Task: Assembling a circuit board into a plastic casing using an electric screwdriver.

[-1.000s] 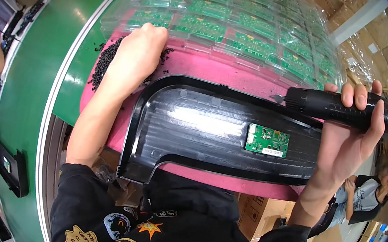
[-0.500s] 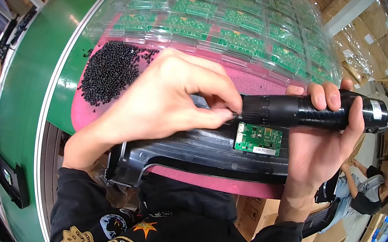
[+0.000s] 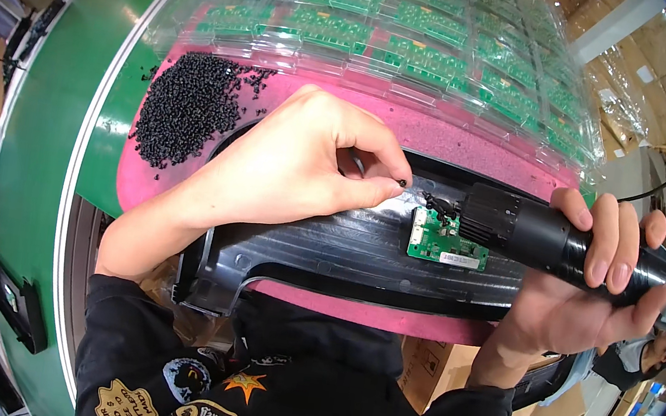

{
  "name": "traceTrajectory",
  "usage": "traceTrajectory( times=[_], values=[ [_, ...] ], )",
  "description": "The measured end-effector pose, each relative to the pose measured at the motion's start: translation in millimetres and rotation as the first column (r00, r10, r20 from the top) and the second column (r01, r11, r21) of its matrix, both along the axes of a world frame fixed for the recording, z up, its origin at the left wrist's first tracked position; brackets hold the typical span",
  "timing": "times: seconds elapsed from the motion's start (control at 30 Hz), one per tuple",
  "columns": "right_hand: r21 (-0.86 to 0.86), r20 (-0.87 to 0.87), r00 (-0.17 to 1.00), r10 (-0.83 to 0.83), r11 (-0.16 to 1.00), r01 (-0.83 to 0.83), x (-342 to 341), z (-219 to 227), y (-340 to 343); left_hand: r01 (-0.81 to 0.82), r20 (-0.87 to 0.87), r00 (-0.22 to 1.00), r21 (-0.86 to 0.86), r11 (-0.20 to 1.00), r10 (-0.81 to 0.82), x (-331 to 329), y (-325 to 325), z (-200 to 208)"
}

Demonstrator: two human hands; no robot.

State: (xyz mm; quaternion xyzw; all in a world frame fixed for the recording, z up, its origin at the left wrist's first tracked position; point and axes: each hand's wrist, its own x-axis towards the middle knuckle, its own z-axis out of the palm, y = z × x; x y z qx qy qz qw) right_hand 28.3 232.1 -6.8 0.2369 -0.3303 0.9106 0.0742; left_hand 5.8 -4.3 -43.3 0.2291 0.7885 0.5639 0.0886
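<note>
With our left hand (image 3: pixel 310 159) we pinch a small black screw (image 3: pixel 403 183) between thumb and forefinger, while our right hand (image 3: pixel 594 268) is wrapped around a black screwdriver (image 3: pixel 508 221), its tip by the far edge of a green circuit board (image 3: pixel 439 244). The board lies in a black plastic housing (image 3: pixel 326 262) along the near edge of the pink mat (image 3: pixel 442 144); loose screws (image 3: pixel 186 109) heap at the mat's far left corner.

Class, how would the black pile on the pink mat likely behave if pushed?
The pile would probably scatter rather than slide whole, being many small bits with strays at its edge. Each bit is likely light, being tiny.
</note>
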Motion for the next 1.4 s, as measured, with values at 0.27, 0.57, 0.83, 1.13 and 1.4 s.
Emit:
traceTrajectory(
  times=[0.27,0.57,0.83,1.13,1.4],
  values=[
    [0.001,0.052,0.998,-0.03,1.0,0.03,0,-2,-7,0.039,-0.073,0.997,-0.029,0.999,-0.041,-4,-1,-3],
    [0.096,-0.039,0.998,-0.04,0.994,0.044,-2,-10,-18,0.063,-0.329,0.939,-0.113,0.992,-0.097,-8,-1,-13],
    [0.073,0.001,0.999,-0.046,0.996,0.046,-2,-13,-15,-0.074,-0.776,0.608,-0.264,0.962,-0.166,-3,9,-13],
    [0.274,-0.237,0.968,-0.078,0.951,0.143,-7,-4,26,-0.109,-0.748,0.66,-0.191,0.976,-0.073,-8,13,11],
    [0.564,-0.103,0.952,-0.287,0.772,0.293,-20,-9,32,0.06,-0.517,0.812,-0.384,0.921,-0.269,1,42,-4]
  ],
)
